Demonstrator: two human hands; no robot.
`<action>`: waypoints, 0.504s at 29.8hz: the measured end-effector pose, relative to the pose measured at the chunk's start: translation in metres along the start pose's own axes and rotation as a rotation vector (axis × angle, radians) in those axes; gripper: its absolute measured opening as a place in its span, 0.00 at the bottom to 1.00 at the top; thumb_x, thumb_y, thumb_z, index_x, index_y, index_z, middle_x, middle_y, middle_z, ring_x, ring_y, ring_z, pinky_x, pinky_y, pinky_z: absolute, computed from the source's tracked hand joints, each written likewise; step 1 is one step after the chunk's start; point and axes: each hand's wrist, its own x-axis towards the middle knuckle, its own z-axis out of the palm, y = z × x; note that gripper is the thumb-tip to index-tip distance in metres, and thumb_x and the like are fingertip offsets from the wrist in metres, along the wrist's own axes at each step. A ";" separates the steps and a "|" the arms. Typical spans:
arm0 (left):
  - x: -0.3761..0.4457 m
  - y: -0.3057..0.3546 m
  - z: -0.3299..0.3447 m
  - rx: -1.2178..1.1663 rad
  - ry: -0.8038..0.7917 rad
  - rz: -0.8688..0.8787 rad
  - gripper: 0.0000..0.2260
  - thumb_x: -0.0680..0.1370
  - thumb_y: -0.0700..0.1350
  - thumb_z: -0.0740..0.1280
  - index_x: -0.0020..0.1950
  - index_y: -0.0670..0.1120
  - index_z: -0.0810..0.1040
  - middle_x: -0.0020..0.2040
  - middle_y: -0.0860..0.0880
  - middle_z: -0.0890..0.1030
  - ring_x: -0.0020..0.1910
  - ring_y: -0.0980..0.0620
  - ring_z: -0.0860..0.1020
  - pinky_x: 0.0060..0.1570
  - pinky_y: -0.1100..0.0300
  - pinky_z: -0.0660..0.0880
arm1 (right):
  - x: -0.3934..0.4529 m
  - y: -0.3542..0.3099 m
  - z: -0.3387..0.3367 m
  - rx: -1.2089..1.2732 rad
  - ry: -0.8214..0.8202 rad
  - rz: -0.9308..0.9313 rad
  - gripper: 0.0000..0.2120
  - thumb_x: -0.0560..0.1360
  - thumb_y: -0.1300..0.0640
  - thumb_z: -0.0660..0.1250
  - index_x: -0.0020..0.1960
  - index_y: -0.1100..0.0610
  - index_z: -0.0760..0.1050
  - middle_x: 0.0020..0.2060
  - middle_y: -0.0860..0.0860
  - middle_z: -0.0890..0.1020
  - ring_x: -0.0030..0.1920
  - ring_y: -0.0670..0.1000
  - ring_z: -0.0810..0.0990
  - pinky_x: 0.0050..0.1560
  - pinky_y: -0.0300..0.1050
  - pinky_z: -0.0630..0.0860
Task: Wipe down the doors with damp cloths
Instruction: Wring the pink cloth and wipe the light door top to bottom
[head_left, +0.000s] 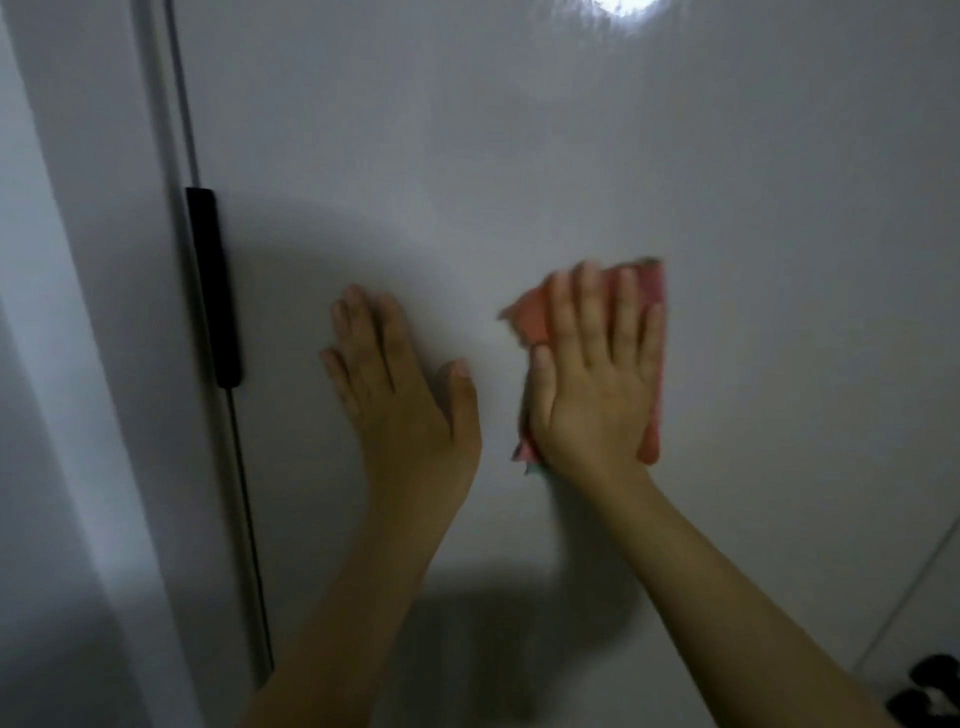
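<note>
A glossy white door (519, 156) fills most of the head view. My right hand (597, 374) lies flat with straight fingers on a pink cloth (535, 317), pressing it against the door at mid height. The cloth shows above, left of and right of the hand; most of it is hidden under the palm. My left hand (395, 384) rests flat on the bare door just left of the cloth, fingers straight and together, thumb spread. The two hands are apart by a narrow gap.
A black handle bar (214, 286) runs vertically along the door's left edge, beside a dark seam (244, 519). A white frame or wall (62, 364) stands left of it. Tiled floor and a dark object (930, 691) show at the bottom right.
</note>
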 end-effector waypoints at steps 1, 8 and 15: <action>0.000 0.006 0.003 0.000 -0.004 -0.006 0.31 0.77 0.45 0.61 0.76 0.34 0.54 0.76 0.34 0.51 0.76 0.38 0.48 0.74 0.45 0.41 | -0.003 0.011 -0.004 -0.010 -0.050 -0.182 0.25 0.80 0.52 0.52 0.76 0.54 0.56 0.74 0.52 0.57 0.75 0.56 0.52 0.75 0.57 0.48; -0.010 0.025 0.017 0.116 0.015 0.043 0.28 0.78 0.47 0.62 0.76 0.42 0.60 0.76 0.35 0.53 0.76 0.36 0.50 0.73 0.40 0.45 | 0.018 0.126 -0.028 -0.047 0.058 0.103 0.25 0.81 0.53 0.49 0.77 0.58 0.53 0.75 0.58 0.59 0.75 0.58 0.52 0.75 0.56 0.46; -0.027 0.071 0.044 0.144 -0.029 0.062 0.28 0.77 0.48 0.62 0.77 0.47 0.60 0.77 0.39 0.56 0.75 0.41 0.55 0.72 0.44 0.47 | -0.030 0.098 -0.017 -0.029 -0.052 -0.203 0.26 0.80 0.52 0.53 0.76 0.56 0.54 0.74 0.53 0.56 0.75 0.57 0.52 0.75 0.58 0.48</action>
